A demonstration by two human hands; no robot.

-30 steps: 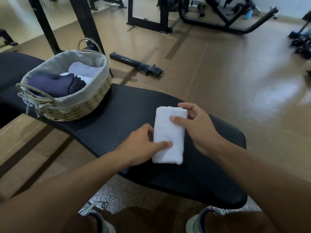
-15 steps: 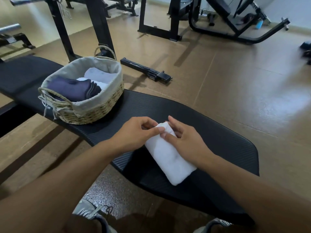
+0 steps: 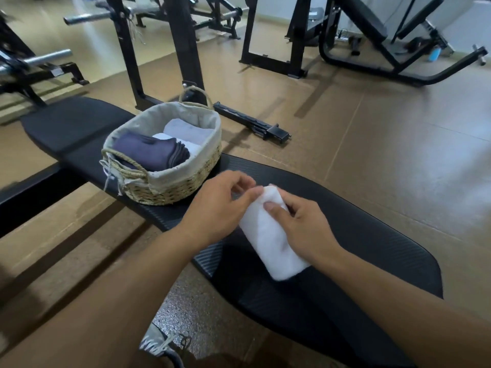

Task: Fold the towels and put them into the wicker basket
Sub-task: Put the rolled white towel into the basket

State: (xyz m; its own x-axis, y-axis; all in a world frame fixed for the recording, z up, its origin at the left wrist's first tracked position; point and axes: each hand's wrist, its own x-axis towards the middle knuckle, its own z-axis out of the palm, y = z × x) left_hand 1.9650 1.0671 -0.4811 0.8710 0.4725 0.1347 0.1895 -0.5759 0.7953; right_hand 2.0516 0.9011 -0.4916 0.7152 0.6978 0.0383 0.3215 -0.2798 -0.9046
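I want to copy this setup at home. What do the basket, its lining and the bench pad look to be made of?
Basket: woven straw-coloured wicker or seagrass, shown by its braided strands and twisted handles.
Lining: plain beige cloth, matte, probably cotton or linen, folded over the rim.
Bench pad: black ribbed covering with a slight sheen, likely vinyl or rubbery foam; the picture cannot settle which.

We observe a white folded terry-cloth towel (image 3: pixel 271 243) with a soft, fuzzy, matt nap. It lies on a black padded bench (image 3: pixel 358 264) whose covering looks like matt vinyl with fine ribbing. The oval woven wicker basket (image 3: pixel 170 191) shows rough, straw-coloured plaited fibre and a matt beige cloth liner (image 3: pixel 186 166). The brown floor (image 3: pixel 385 155) is smooth and glossy, with bright reflections. The black gym frames (image 3: pixel 183 46) appear as painted metal.
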